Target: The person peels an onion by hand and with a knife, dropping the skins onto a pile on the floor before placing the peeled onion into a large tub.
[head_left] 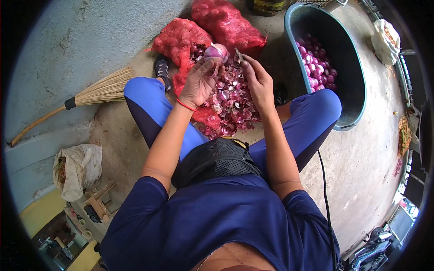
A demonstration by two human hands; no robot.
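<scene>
My left hand [199,85] is closed around a purple onion [216,53], with a loose strip of skin hanging below it. In my right hand [258,81] is a small knife [238,54], its blade pointing up beside the onion and apart from it. Most of the knife's handle is hidden by my fingers. Under both hands lies a pile of onion skins [233,101]. An opened red mesh sack [181,43] of onions leans just beyond my left hand, partly spread under the skins.
A second red mesh sack [226,22] stands behind. To the right, a large dark tub [357,86] holds peeled onions [316,63]. A broom [97,90] leans by the left wall, above a white sack [86,167]. A black cable [324,180] runs at my right side.
</scene>
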